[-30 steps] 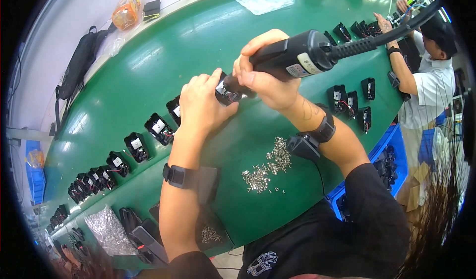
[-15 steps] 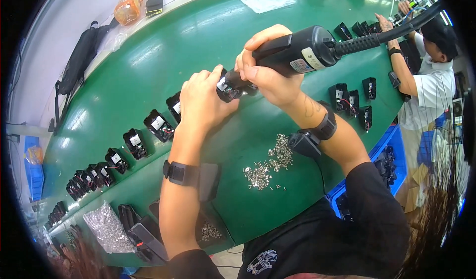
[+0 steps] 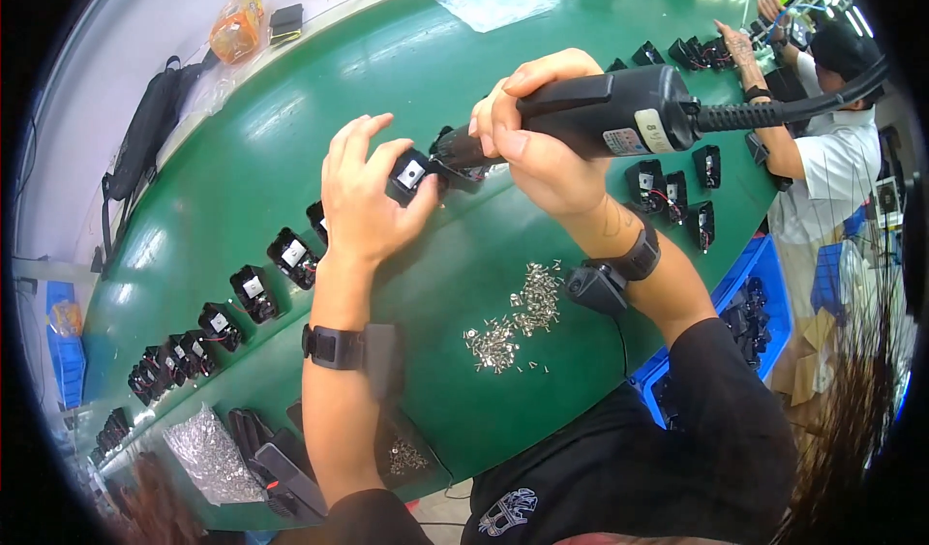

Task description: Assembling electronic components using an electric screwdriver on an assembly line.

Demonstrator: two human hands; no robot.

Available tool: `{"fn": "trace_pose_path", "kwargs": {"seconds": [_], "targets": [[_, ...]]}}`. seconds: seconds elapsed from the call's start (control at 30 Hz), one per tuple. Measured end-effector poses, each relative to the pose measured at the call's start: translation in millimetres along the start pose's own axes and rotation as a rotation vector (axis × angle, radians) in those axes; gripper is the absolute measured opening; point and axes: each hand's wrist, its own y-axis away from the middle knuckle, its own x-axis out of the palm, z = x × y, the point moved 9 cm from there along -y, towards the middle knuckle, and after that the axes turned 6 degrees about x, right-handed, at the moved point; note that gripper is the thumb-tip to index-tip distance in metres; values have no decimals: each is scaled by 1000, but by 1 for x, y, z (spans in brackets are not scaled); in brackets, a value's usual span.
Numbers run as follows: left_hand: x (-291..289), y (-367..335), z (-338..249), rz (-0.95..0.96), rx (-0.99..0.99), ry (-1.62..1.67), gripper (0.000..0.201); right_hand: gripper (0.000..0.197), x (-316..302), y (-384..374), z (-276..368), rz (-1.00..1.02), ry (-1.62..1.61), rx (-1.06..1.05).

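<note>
Left hand [image 3: 366, 196]: fingers spread and curved, thumb and forefinger apart on two sides of a small black housing [image 3: 409, 173], a white block inside it; how firmly they touch it is unclear. Right hand [image 3: 552, 153]: closed round the barrel of a black corded power screwdriver [image 3: 619, 109], held slanting, nose down to the left. Nose lies just right of the left hand's housing, over a second black housing [image 3: 469, 179], partly hidden; contact at the tip cannot be told.

Against half a second ago: left fingers have opened out; they were drawn close on the housing then, with the nose over it. Driver now sits farther right, clear of that white block. Loose screws [image 3: 513, 322] lie much as before, heaped on the green tabletop [image 3: 561, 390] nearer the body.

Containers: blue bin [image 3: 782, 298] at right, below tabletop edge, dark parts inside. Clear bag [image 3: 211, 453] at lower left, full of small silvery pieces. Dark tray [image 3: 426, 431] by the left forearm, small metal pieces in it. Row of open black housings [image 3: 254, 295] runs off left, white blocks inside; smaller group [image 3: 674, 196] to the right, some with red wires. Co-worker [image 3: 818, 167] in white shirt beyond, at far right.
</note>
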Motion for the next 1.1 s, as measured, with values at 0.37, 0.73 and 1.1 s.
{"fn": "trace_pose_path", "kwargs": {"seconds": [0.37, 0.73, 1.1], "targets": [[3, 4, -1, -2, 62, 21, 18, 32, 19, 0, 7, 33, -23, -1], [-4, 0, 10, 82, -200, -33, 88, 31, 21, 0, -9, 27, -29, 31], [24, 20, 26, 523, -384, -49, 76, 33, 23, 10, -38, 1, 23, 154]]}}
